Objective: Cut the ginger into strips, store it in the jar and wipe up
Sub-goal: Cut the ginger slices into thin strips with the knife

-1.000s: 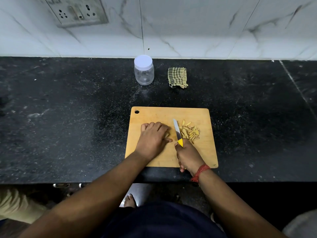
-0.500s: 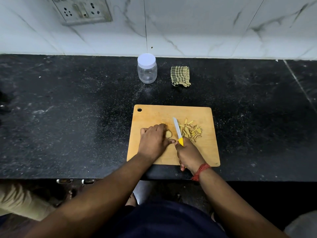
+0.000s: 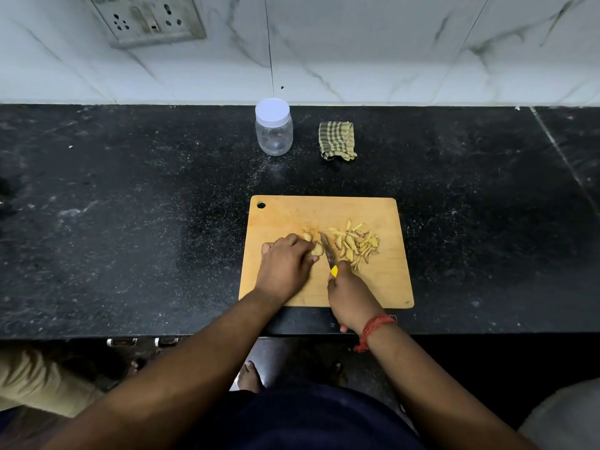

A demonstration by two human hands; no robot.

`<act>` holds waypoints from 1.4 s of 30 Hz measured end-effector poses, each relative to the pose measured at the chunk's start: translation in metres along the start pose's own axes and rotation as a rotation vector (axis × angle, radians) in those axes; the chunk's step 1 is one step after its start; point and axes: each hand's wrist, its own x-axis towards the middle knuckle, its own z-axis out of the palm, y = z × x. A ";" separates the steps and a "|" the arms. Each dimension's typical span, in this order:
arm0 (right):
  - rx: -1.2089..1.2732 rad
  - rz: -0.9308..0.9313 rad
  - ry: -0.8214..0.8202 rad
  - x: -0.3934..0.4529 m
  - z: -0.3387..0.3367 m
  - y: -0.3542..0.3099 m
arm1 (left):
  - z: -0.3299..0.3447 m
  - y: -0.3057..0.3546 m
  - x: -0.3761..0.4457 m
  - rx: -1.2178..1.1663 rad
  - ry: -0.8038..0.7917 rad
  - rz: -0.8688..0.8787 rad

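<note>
From the head camera, one wooden cutting board [image 3: 383, 287] lies on the black stone counter [image 3: 130, 222], near its front edge, with a single round hole at its far left corner. The left hand [image 3: 285, 264] rests on the board with its fingers curled together over one uncut ginger piece [image 3: 313, 245], whose pale end shows just past the fingertips. The right hand [image 3: 349, 295] is wrapped around the yellow handle of one knife [image 3: 328, 253], the blade pointing away and lying just right of that piece (whether the edge touches it cannot be told). To the right of the blade sits one loose pile of ginger strips [image 3: 355, 245], too tangled to count. At the far side of the counter stand one clear jar [image 3: 273, 131] with its white lid on and, to its right and apart from it, one folded checked cloth [image 3: 336, 140]. One red thread band [image 3: 373, 328] circles the right wrist.
</note>
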 end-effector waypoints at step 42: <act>-0.265 0.125 -0.123 -0.029 0.007 0.014 | 0.002 0.009 0.005 0.132 0.028 0.130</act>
